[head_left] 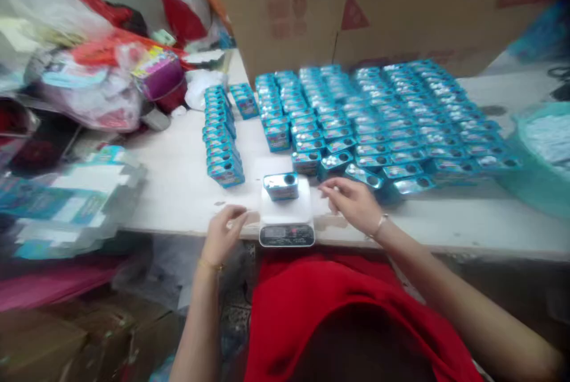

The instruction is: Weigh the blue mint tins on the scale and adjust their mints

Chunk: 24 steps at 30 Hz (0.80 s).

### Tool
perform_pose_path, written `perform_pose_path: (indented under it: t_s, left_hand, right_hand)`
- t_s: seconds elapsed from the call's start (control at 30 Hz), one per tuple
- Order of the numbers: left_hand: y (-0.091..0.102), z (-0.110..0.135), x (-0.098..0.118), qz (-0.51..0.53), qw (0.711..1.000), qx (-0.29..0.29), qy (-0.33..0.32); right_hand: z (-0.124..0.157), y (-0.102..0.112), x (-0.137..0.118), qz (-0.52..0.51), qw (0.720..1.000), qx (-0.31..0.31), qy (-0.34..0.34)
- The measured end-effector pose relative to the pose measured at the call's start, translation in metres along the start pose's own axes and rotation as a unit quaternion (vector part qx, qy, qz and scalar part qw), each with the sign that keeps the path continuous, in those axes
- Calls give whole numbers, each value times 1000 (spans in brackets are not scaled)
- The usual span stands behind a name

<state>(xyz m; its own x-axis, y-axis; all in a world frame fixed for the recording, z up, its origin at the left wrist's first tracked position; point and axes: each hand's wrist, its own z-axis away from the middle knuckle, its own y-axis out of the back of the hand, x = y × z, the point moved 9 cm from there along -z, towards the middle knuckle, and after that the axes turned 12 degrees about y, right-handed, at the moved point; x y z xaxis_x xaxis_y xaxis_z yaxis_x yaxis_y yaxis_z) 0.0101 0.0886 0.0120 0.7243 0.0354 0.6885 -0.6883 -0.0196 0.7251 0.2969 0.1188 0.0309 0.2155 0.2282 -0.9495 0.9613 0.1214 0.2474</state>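
A small blue box (281,186) sits on the white platform of a digital scale (286,221) at the table's near edge. My left hand (222,234) rests at the table edge just left of the scale, fingers curled, nothing visible in it. My right hand (352,201) hovers just right of the scale, fingers loosely bent and apart, near the front row of a large block of blue boxes (378,114). A separate column of blue boxes (221,138) stands left of the scale. The frame is motion-blurred.
The white table (178,186) carries plastic bags and a purple package (158,76) at the back left. Large cardboard boxes (356,8) stand behind the rows. A teal bag (543,156) sits at right. Flat packaging (66,204) lies at left. Red cloth (338,316) covers my lap.
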Motion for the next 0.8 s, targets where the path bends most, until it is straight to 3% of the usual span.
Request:
perform_pose_path:
  t_s: [0.17, 0.33, 0.47, 0.63, 0.8]
  left_hand:
    - [-1, -3, 7, 15, 1000, 5, -16]
    - [-3, -2, 5, 20, 1000, 1, -21]
    - [0, 0, 13, 10, 997, 48, -55]
    - [5, 3, 58, -76, 968, 157, -179]
    - [-17, -3, 87, -205, 940, 128, -240]
  right_hand:
    - [-51, -38, -48, 104, 982, -53, 146]
    - [-69, -65, -51, 165, 964, -84, 190]
    - [-69, -63, -57, 157, 956, -52, 244]
    - [-59, -43, -61, 127, 953, 9, 275]
    - [-37, -41, -34, 197, 941, 16, 275]
